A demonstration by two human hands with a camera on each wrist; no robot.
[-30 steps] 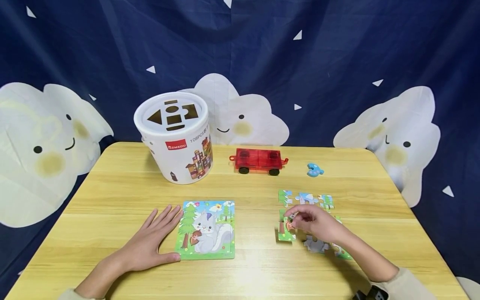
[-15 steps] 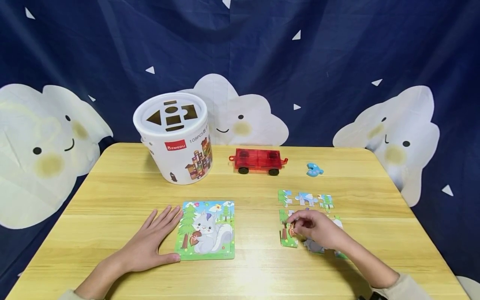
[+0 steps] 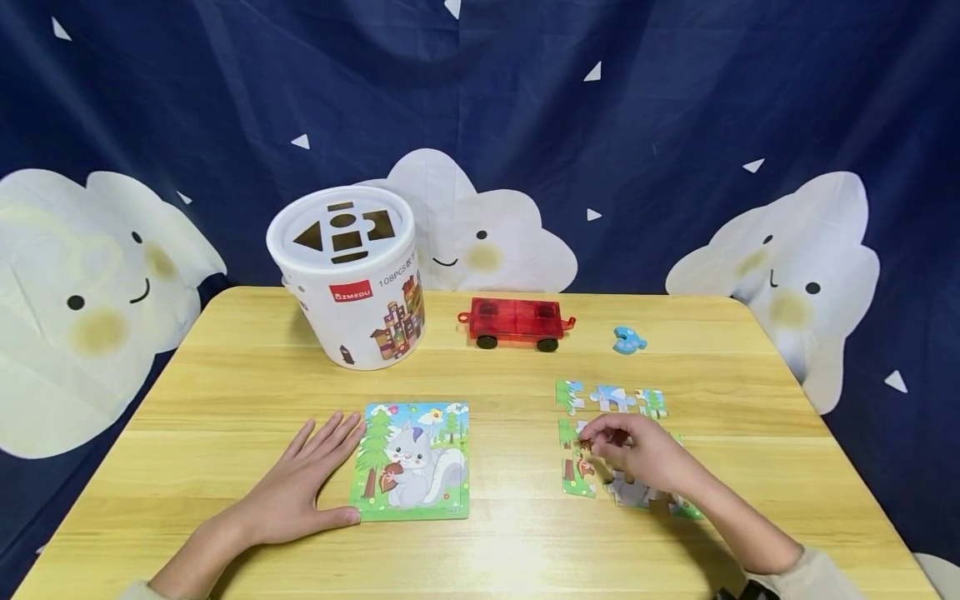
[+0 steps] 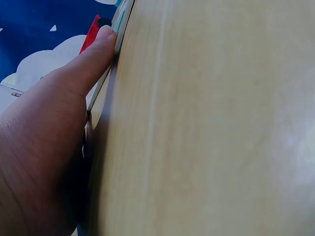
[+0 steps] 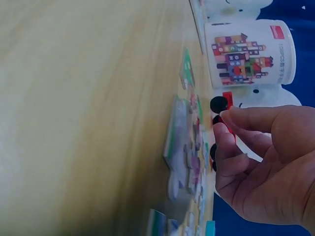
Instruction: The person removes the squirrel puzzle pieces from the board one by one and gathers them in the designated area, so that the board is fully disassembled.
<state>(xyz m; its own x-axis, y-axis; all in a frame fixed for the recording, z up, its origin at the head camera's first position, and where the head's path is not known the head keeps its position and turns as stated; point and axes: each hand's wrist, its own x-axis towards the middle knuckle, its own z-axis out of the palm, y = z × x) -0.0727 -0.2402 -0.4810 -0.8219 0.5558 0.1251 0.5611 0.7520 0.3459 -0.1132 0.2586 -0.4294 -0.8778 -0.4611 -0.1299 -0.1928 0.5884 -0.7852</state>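
Note:
My left hand point(image 3: 300, 487) lies flat on the table, fingers spread. Its fingertips and thumb rest along the left edge of a square squirrel picture point(image 3: 412, 458); in the left wrist view the thumb point(image 4: 96, 54) reaches to that edge. On the right, my right hand point(image 3: 641, 450) hovers over loose jigsaw pieces with loosely bent fingers. Nothing shows between thumb and forefinger in the right wrist view. Close under the fingertips lies the lower-left piece point(image 3: 573, 477) with the acorn, beside a left-edge tree piece point(image 3: 567, 439). The hand hides the middle pieces.
Three top-row pieces point(image 3: 612, 398) lie beyond the right hand, with a grey lower piece point(image 3: 630, 492) near it. A white block bucket point(image 3: 352, 308), a red toy wagon point(image 3: 517, 319) and a small blue toy point(image 3: 628, 340) stand farther back on the wooden table point(image 3: 487, 558).
The lower-left acorn piece has shifted slightly right and toward me. My right hand has let it go and lifted back a little. The left hand stays put.

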